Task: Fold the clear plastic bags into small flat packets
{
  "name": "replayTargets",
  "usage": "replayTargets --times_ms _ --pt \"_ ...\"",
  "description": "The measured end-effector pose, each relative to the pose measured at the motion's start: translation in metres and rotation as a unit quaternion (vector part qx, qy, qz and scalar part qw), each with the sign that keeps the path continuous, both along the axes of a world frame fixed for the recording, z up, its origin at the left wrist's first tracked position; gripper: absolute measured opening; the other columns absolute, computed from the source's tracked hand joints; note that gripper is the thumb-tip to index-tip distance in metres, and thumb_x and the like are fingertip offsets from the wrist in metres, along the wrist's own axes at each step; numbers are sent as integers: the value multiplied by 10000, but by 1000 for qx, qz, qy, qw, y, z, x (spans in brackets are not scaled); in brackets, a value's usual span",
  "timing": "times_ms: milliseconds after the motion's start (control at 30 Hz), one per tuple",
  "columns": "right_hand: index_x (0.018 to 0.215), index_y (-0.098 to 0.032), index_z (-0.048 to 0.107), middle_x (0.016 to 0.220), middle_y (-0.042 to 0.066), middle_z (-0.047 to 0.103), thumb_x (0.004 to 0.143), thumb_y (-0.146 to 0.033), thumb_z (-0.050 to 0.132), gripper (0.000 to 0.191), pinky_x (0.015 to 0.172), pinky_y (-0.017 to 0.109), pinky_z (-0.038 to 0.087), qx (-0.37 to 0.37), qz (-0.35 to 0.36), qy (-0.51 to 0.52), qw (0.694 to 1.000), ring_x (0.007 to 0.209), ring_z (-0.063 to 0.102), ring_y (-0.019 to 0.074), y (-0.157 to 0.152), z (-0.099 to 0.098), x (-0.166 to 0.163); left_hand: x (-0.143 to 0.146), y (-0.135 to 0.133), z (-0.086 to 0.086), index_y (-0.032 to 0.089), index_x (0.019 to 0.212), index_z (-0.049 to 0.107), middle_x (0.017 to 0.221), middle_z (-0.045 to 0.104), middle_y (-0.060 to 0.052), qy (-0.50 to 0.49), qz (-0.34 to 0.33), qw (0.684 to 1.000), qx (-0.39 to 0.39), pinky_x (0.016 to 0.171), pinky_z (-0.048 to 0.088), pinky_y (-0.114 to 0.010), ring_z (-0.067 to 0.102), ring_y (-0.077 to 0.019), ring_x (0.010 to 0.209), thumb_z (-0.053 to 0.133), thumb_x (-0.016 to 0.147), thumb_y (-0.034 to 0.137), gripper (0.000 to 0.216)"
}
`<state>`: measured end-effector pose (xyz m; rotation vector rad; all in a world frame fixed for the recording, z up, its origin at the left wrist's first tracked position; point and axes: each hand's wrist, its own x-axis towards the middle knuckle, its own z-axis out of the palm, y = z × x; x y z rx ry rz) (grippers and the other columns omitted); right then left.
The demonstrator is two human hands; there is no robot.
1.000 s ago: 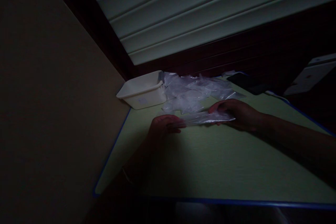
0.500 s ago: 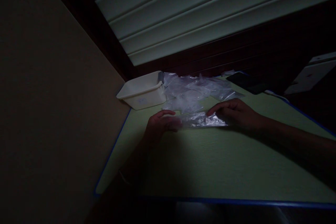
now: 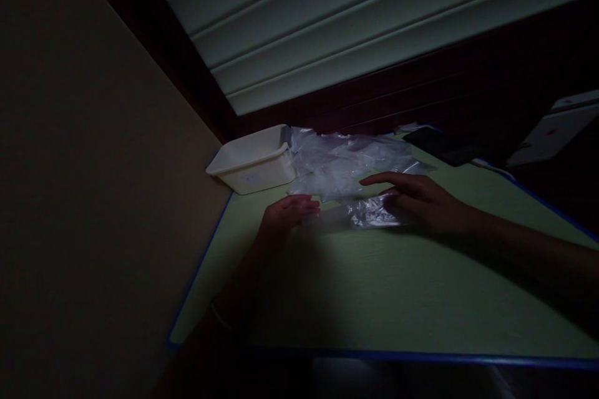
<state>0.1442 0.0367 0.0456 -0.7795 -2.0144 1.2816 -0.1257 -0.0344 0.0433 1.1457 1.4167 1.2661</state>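
Between my hands, a clear plastic bag (image 3: 374,212) is stretched sideways just above the table; its right part is crinkled and shiny. My right hand (image 3: 421,199) grips the bag's right end between thumb and fingers, with the index finger stretched out over it. At the bag's left end, my left hand (image 3: 285,213) has its thumb and fingers closed on the see-through edge. Behind the hands lies a loose pile of clear plastic bags (image 3: 337,162), spread over the back of the table.
A white plastic bin (image 3: 257,171) stands at the table's back left corner, close to the wall. To the back right lies a dark flat object (image 3: 442,146) near a pale cable (image 3: 491,168). The green table (image 3: 397,299) has a blue edge. The room is dim.
My right index finger has lifted off the bag and now points left. The fingers of my left hand have drawn together at the bag's left end. The pile and bin are unmoved.
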Motion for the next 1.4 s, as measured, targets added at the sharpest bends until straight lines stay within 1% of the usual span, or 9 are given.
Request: replayTargets --times_ms 133,267,400,500,667,933,1067,1200,1400 --pt "1323 -179 484 641 -27 520 871 -245 524 459 437 207 284 -54 63 -19 996 497 394 92 -5 1 -3 4 -1 13 137 939 711 962 732 -110 101 -38 993 50 787 498 -292 669 -199 877 690 767 408 322" --pt "1377 -171 417 616 -46 485 861 -247 534 534 419 198 261 -71 101 -26 992 470 354 82 -8 -1 -5 25 -5 28 179 947 738 970 724 -88 211 -165 963 23 719 492 -280 657 -195 811 707 753 360 267" --pt "1399 -164 384 594 -60 459 852 -250 538 575 411 189 245 -77 106 -29 991 455 339 75 -9 0 -6 52 -4 29 205 1070 705 980 706 -83 270 -206 934 112 735 482 -286 629 -197 828 760 702 350 399" --pt "1416 -145 350 582 -72 418 853 -242 526 598 413 188 223 -78 115 -32 990 457 301 71 -10 0 -7 63 3 25 169 978 708 862 697 -75 238 -182 953 51 667 475 -271 616 -172 733 719 735 330 292" --pt "1440 -122 309 561 -85 396 837 -241 528 652 413 195 215 -68 141 -39 987 451 296 77 -10 0 -7 67 15 15 137 781 684 718 655 -37 100 -228 966 -66 645 458 -244 591 -130 656 758 671 263 183" --pt "1374 -135 401 580 -65 493 803 -255 603 618 420 187 282 -156 97 -5 983 448 404 74 -7 0 -11 65 19 -8 132 751 663 698 664 -27 -17 -153 986 -71 618 437 -234 581 -110 603 827 584 341 313" --pt "1087 -117 609 688 9 626 770 -311 670 377 524 221 418 -220 56 31 973 547 543 99 -4 -3 -17 64 17 -14 138 766 655 715 681 -26 -63 -77 994 -54 611 440 -230 588 -108 602 831 579 336 324" --pt "723 -134 623 607 -3 602 748 -361 708 243 488 203 374 -253 26 59 965 494 497 70 -6 -3 -20 65 14 -17 147 798 651 711 679 -11 -75 -53 995 -44 594 437 -217 577 -94 584 795 634 322 280" --pt "683 -142 614 550 -13 563 779 -391 682 276 466 209 329 -213 13 50 976 475 457 72 -10 -5 -20 69 9 -15 152 838 650 743 675 -6 -61 -68 996 -22 630 455 -212 597 -94 637 772 671 294 251"
